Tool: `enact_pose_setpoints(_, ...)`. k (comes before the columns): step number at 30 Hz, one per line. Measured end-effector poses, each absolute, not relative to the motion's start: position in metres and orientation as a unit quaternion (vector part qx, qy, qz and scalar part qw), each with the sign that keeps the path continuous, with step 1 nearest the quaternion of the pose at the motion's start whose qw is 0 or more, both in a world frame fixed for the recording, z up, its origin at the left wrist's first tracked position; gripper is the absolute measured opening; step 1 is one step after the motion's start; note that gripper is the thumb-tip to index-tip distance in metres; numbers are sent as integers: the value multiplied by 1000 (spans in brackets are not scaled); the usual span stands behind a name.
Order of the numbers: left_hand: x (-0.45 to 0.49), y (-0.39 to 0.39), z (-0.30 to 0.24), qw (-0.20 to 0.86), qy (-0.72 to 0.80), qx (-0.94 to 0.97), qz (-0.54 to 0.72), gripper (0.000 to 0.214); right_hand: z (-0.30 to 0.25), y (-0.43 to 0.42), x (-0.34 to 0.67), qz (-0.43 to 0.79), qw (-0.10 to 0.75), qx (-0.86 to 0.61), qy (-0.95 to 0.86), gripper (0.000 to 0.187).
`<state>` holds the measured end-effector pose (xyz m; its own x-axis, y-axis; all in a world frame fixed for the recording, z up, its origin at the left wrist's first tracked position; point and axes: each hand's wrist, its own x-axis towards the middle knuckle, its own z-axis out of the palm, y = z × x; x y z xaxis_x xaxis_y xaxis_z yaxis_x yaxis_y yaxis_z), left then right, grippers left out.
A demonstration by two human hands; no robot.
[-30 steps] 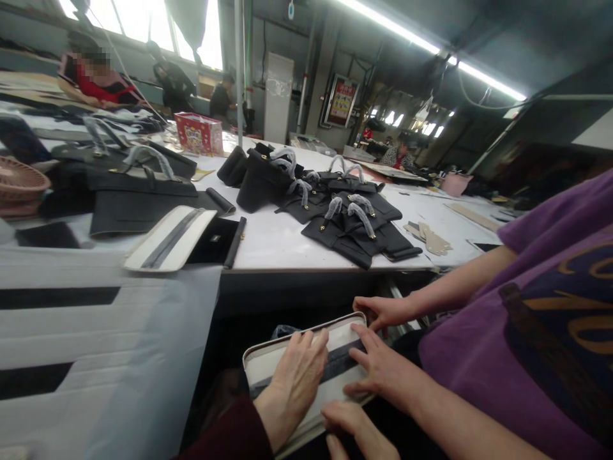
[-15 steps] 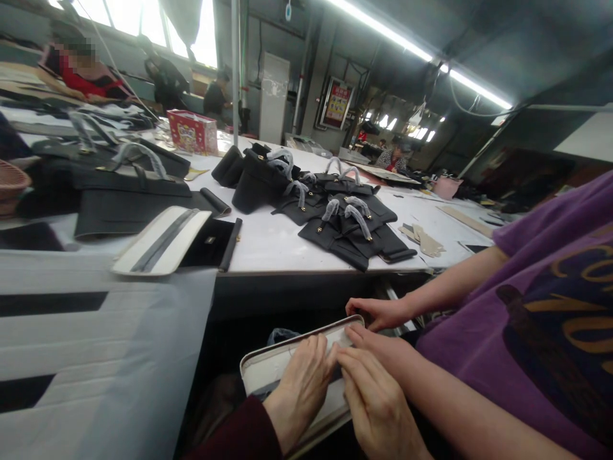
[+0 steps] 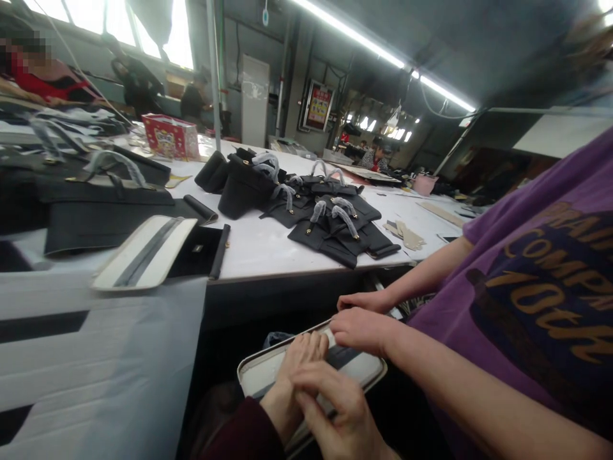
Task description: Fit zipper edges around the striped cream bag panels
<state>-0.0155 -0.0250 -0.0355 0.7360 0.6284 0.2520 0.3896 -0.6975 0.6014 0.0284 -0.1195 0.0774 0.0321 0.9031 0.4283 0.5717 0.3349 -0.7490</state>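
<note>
Since the earlier frame, the right hand point(image 3: 335, 404) had crossed over the left hand point(image 3: 287, 377), and the two had drawn close together at the middle of the cream panel point(image 3: 361, 369). Neither hand was spread wide. The left, in a maroon sleeve point(image 3: 242, 428), lay with its fingers together on the panel, and the right rested across it with its fingers bent. From where I stood, I could not tell whether they gripped the panel or only pressed on it.

The panel sat below the table edge, tilted, with a dark strip point(image 3: 342, 356) running along it. A co-worker in a purple T-shirt point(image 3: 536, 300) stood close on the right, one hand point(image 3: 361, 329) on the panel's far side and the other point(image 3: 359, 300) curled just beyond it.

Up on the white table point(image 3: 258, 249) lay a second cream panel point(image 3: 143, 252), beside a black bag piece point(image 3: 196, 252). Black bags point(image 3: 330, 236) with wrapped handles lay farther along.

The step in hand looked like smoothing the strip onto the panel. The stretch toward the right end seemed to call for the same pressing next.
</note>
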Motion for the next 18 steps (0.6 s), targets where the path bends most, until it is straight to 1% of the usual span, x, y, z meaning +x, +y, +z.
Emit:
enact_pose_setpoints(3, -21, -33, -27, 178, 264, 932, 175, 37, 51, -157, 43, 156, 455, -542, -690, 27)
enact_pose_setpoints(5, -24, -38, -20, 66, 248, 956, 140, 37, 43, -172, 56, 141, 452, -578, -665, 24)
enact_pose_setpoints(7, -24, -40, -13, -47, 228, 967, 106, 36, 41, -176, 70, 153, 446, -630, -617, 17)
enact_pose_setpoints(8, -23, -39, -10, -79, 223, 967, 91, 35, 42, -174, 78, 164, 446, -655, -588, 15)
enact_pose_setpoints(11, -16, -35, -5, -75, 232, 968, 63, 26, 49, -151, 104, 206, 459, -698, -510, 22)
enact_pose_setpoints(14, -8, -31, 0, -58, 237, 969, 43, 20, 55, -105, 132, 246, 467, -691, -494, 33)
enact_pose_setpoints(16, -5, -29, 5, -51, 235, 970, 36, 19, 57, -66, 148, 270, 439, -689, -510, 35)
enact_pose_setpoints(18, -2, -27, 11, -40, 230, 972, 31, 19, 55, -23, 160, 307, 393, -687, -528, 29)
